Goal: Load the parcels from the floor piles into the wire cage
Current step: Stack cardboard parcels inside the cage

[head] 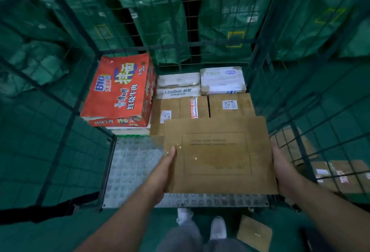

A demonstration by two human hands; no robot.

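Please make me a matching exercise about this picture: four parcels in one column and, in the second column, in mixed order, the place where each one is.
Column A
1. red carton
2. flat brown parcel
3. Cestbon box
4. small brown parcel

Column B
a. on the floor outside the wire cage, beside the shoes
b. held between the left hand and the right hand
c. on top of a stack at the left side of the cage
d. at the back of the cage, right of the red carton

Pairs: 1-c, 2-b, 3-d, 4-a
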